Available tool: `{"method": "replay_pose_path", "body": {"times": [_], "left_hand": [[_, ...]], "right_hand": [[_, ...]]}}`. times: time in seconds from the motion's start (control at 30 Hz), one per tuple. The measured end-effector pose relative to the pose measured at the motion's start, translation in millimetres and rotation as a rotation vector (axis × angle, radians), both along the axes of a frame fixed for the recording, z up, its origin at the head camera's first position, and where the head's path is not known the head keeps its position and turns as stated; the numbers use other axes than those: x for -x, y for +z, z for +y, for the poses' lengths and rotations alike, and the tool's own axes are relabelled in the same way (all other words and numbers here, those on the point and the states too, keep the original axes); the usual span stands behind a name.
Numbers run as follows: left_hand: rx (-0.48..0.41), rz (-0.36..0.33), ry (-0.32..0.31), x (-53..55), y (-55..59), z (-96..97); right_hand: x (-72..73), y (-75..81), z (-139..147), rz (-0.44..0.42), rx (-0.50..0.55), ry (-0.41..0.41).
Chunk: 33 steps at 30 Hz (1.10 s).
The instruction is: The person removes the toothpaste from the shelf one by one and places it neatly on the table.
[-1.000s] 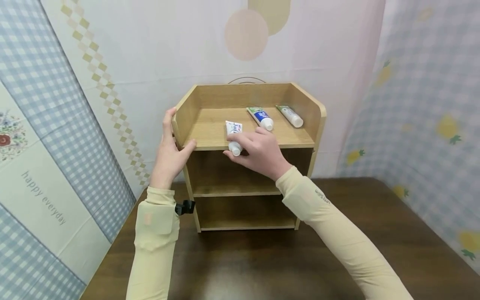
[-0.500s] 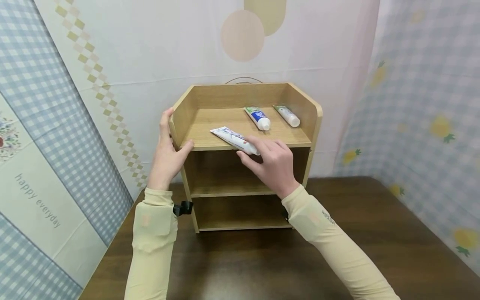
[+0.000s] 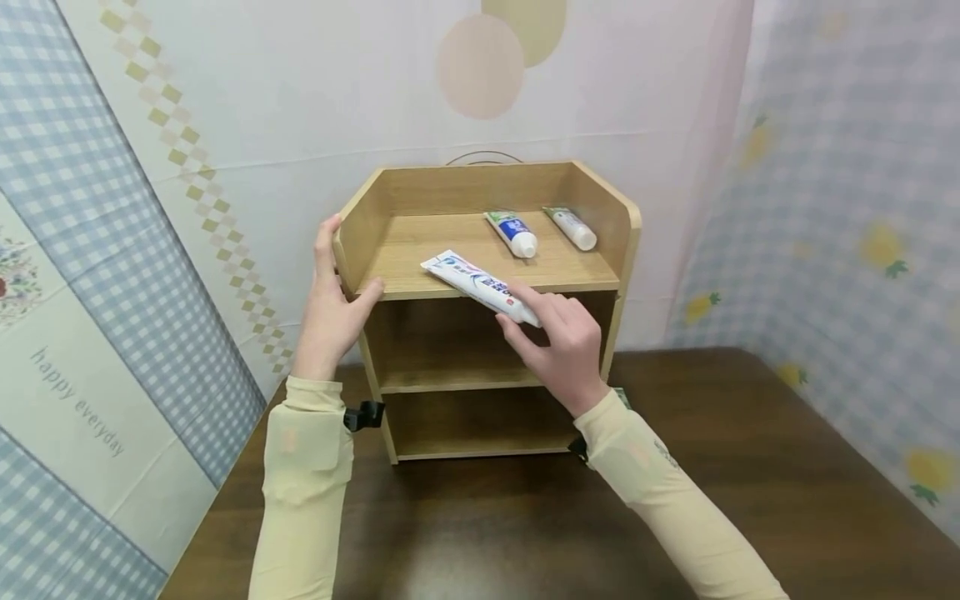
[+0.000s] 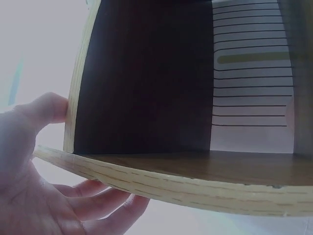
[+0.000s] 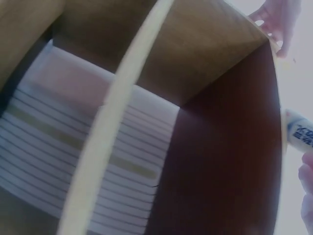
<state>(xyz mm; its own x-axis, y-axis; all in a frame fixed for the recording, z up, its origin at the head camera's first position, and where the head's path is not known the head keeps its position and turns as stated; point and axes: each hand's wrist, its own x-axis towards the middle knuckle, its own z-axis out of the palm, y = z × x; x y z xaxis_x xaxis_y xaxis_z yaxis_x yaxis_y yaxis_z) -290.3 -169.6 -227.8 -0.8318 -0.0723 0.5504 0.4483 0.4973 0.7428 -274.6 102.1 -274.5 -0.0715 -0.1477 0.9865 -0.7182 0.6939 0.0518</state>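
Observation:
My left hand [image 3: 330,325] grips the left side panel of a small wooden shelf unit [image 3: 416,246]. In the left wrist view the thumb and fingers of that hand [image 4: 44,191] lie on either side of the board edge. My right hand [image 3: 564,343] pinches a white toothpaste tube [image 3: 476,282] with blue lettering near its cap end. The tube slants over the front edge of the top shelf, its flat end to the upper left. At the right edge of the right wrist view, part of the toothpaste tube [image 5: 299,131] shows near my fingertips.
A blue, green and white tube [image 3: 513,235] and a whitish tube [image 3: 574,229] lie on the top shelf's right half. Two lower shelves [image 3: 461,379] open to the front. The unit stands on a dark wooden table [image 3: 450,517], with patterned cloth [image 3: 337,92] around it.
My right hand has moved right and slightly down and toward me with the toothpaste tube, which has turned from nearly lengthwise to slanting. The left hand keeps its grip on the panel.

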Motion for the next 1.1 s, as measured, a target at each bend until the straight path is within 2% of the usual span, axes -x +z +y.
{"method": "replay_pose_path", "body": {"times": [0.1,0.3,0.5,0.77,0.97,1.1], "left_hand": [[-0.010,0.000,-0.012,1.2,-0.1,2.1],[0.008,0.010,0.014,-0.7,0.0,-1.1],[0.040,0.033,0.017,0.1,0.5,-0.3],[0.032,0.005,0.012,-3.2,-3.0,0.1],[0.021,-0.002,0.012,-3.9,-2.6,0.8],[0.011,0.006,0.005,-3.5,0.3,0.3]], "right_hand": [[-1.2,-8.9,8.4,0.019,0.020,0.002],[-5.0,-19.4,16.2,0.040,0.059,0.047],[-21.9,-27.6,26.6,0.031,0.122,0.042],[-49.1,-39.7,50.2,0.000,0.206,0.049],[-64.0,-39.9,74.0,0.001,0.189,0.061],[-67.6,-40.4,92.9,0.028,0.197,0.061]]}}
